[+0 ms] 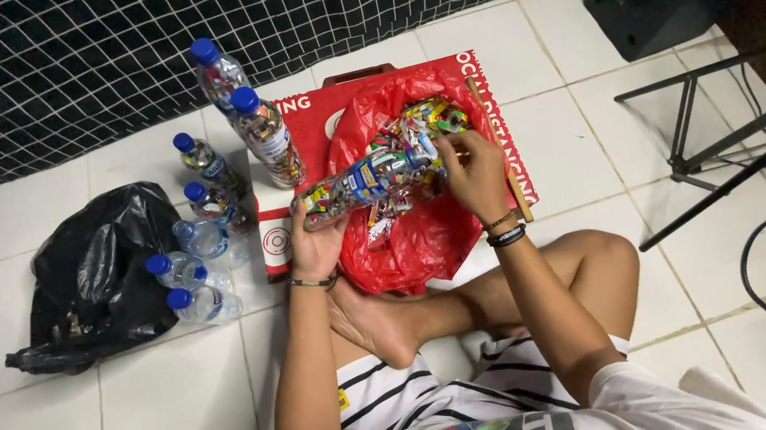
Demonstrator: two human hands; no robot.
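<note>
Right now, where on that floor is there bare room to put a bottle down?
Bare tile lies below the black bag and left of the left hand, and again right of the red bag, toward the black stand. It is crowded between the two bags, where the blue-capped bottles cluster, and around the right hand.

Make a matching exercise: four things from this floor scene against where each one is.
Things:
1. Stuffed bottle
2. Red bag
3. Black bag
4. Blue-capped bottles

Places:
A. Far left, on the tiles
B. Held across both hands
C. Between the black bag and the red board
D. On the red board, in front of the feet

Pairs: 1-B, 2-D, 3-A, 4-C
</note>
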